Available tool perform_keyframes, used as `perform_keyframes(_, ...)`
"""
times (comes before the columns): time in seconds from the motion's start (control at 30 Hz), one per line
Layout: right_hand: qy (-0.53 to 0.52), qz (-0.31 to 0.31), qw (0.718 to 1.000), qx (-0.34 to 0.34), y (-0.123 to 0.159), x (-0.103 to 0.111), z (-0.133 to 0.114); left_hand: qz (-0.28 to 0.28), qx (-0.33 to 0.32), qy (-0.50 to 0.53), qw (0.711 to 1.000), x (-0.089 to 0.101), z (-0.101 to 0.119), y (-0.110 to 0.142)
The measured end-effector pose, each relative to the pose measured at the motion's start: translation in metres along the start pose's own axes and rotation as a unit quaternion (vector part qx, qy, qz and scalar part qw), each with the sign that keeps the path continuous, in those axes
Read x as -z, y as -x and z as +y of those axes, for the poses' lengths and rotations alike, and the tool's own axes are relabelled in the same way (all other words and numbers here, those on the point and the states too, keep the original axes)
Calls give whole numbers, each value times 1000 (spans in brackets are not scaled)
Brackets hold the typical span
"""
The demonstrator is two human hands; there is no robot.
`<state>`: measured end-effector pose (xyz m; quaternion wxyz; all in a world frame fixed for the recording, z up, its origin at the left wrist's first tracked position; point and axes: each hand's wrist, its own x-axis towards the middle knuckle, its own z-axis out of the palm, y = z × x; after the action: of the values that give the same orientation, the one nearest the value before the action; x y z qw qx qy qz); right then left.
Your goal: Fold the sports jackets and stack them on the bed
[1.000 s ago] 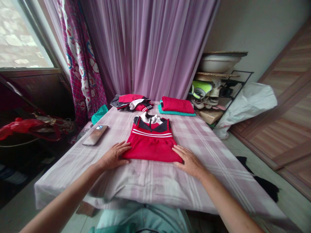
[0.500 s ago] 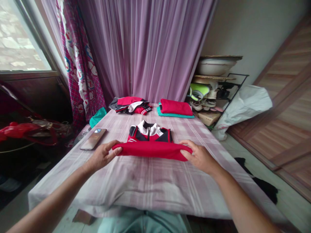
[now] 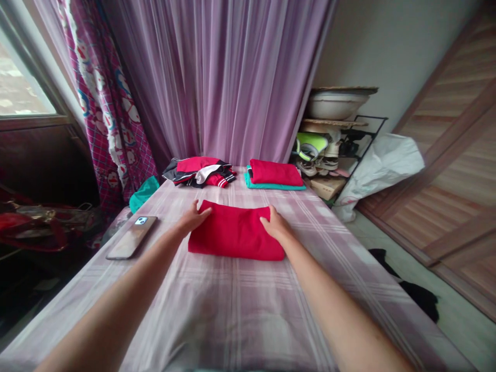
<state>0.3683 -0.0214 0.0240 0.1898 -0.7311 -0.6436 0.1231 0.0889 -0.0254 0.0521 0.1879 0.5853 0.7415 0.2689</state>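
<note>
A red jacket (image 3: 237, 232), folded into a flat rectangle, lies on the checked tablecloth (image 3: 228, 305) in front of me. At its far left corner, my left hand (image 3: 196, 217) grips the fabric, thumb on top and the other fingers mostly hidden behind. My right hand (image 3: 276, 223) holds the far right corner the same way. The jacket's collar and zip are covered by the folded-over red part. A phone (image 3: 133, 237) lies face down to the left of my left forearm.
At the table's far side lie a rumpled red and black garment (image 3: 199, 170) and a folded red and teal stack (image 3: 275, 174). Behind them hangs a purple curtain (image 3: 240, 77). A shoe rack (image 3: 368, 139) with a basin (image 3: 337, 106) stands at the right, beside a white bag (image 3: 387, 165).
Both hands have moved away from me, carrying the red hem up over the collar, so the jacket is now folded over. The view has shifted slightly.
</note>
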Motion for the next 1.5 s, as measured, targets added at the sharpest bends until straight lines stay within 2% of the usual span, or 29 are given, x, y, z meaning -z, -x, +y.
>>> perform_keyframes(0.1, 50, 36, 998, 15, 12, -24, 6, -10, -27, -85, 996, -23, -16, 11)
perform_keyframes(0.2, 71, 72, 994, 30, 16, -24, 6, -2, -51, -153, 987, -27, -19, 20)
perform_keyframes(0.3, 68, 106, 989, 79, 13, -12, -7, 18, -89, -225, 970, -19, -2, 23)
perform_keyframes(0.37, 53, 111, 983, 135, 12, -8, -24, 45, -161, -242, 956, -18, 15, 23)
perform_keyframes(0.43, 42, 90, 978, 185, 15, -13, -42, 50, -236, -233, 942, -27, 29, 21)
perform_keyframes(0.5, 45, 37, 976, 212, 21, -25, -56, 25, -265, -226, 937, -41, 33, 20)
perform_keyframes(0.6, 66, -45, 971, 224, 30, -46, -62, -24, -231, -230, 945, -64, 23, 19)
perform_keyframes(0.67, 74, -65, 967, 237, 33, -53, -58, -31, -213, -230, 949, -74, 13, 20)
perform_keyframes(0.77, 78, -51, 958, 270, 32, -50, -44, -8, -201, -229, 952, -79, 6, 23)
perform_keyframes(0.83, 84, -10, 966, 246, 29, -43, -30, 2, -190, -226, 955, -79, 6, 24)
perform_keyframes(0.93, 74, 59, 987, 127, 23, -36, -7, 22, -184, -203, 962, -70, 2, 18)
perform_keyframes(1.03, 36, 67, 995, 65, 18, -39, 13, 49, -119, -202, 971, -53, -9, 7)
perform_keyframes(1.13, 5, 81, 994, 76, 15, -47, 23, -5, -13, -233, 972, -35, -19, -5)
perform_keyframes(1.23, -20, 114, 988, 105, 11, -56, 27, -54, 13, -237, 970, -27, -18, -10)
perform_keyframes(1.4, -88, 173, 966, 170, 7, -61, 34, -39, 30, -235, 971, -24, -1, 0)
perform_keyframes(1.5, -88, 180, 959, 199, 10, -57, 31, 4, 27, -230, 973, -20, 2, 13)
